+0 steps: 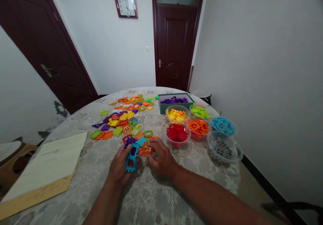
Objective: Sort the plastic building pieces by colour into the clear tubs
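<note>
Bare forearms (210,194) are reaching in from the bottom edge over the table (156,201). Between them, near its front, blue pieces (131,157) are sitting in the left hand (119,167), which is gripping them with the thumb on top. Just beyond, a purple piece (129,140) is showing; whether it is joined to them, one cannot tell. To the right, the right hand (161,157) is resting its curled fingers at an orange piece (144,150); whether it is gripping that piece is not clear.

Farther out, a mixed heap (123,116) is spreading over the cloth. On the right, clear bowls are holding sorted colours: a red bowl (178,144), with a yellow bowl (176,120) behind it and an orange bowl (199,137) beside it, then green, blue and grey ones. Behind the yellow one, a box (165,108) is holding purple pieces. At far left a sheet (52,157) is lying flat. Beyond the table, a clock (126,6) is hanging on the wall near a dark door (176,33).
</note>
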`<state>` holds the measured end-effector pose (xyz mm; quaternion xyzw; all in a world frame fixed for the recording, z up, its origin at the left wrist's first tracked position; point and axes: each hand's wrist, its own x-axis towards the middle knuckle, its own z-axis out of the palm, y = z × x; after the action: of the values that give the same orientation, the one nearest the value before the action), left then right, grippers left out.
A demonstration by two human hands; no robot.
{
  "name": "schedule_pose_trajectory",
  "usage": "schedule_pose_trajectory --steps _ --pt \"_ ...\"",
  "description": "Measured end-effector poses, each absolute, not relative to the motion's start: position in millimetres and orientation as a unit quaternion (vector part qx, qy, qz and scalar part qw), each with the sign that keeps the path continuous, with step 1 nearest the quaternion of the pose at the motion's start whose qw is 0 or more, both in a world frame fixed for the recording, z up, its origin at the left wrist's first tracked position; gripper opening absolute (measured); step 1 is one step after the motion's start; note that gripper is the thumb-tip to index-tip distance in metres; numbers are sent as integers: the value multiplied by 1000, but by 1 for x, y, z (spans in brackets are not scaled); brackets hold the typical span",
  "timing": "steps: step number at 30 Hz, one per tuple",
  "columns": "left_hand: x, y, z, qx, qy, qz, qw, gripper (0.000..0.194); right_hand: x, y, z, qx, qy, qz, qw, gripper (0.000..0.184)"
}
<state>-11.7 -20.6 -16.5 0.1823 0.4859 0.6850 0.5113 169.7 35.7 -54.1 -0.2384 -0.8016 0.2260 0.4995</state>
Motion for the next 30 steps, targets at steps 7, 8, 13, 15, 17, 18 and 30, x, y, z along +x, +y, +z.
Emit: schedule_pose_trajectory --steps 7,8,13,15,17,18,30 --pt "-5 -19 -6 197 536 651 499 39 168 39 -53 -248 -806 189 503 53" --pt "-4 -18 -8 198 535 651 502 38 169 40 -53 -246 -807 186 504 53" --pt "-5 -18 -24 195 509 664 512 43 168 39 -52 -233 -820 194 486 52" --pt "-10 -20 -29 204 497 665 519 44 166 38 -52 -230 -821 200 483 50" --pt "-15 -23 -32 215 487 660 530 44 165 36 -52 -221 -822 204 485 50" --pt "-18 -25 -33 217 484 657 536 44 165 36 -52 -215 -821 205 487 50" --pt "-28 -28 -34 236 436 642 585 38 166 29 -50 -199 -817 226 492 48"
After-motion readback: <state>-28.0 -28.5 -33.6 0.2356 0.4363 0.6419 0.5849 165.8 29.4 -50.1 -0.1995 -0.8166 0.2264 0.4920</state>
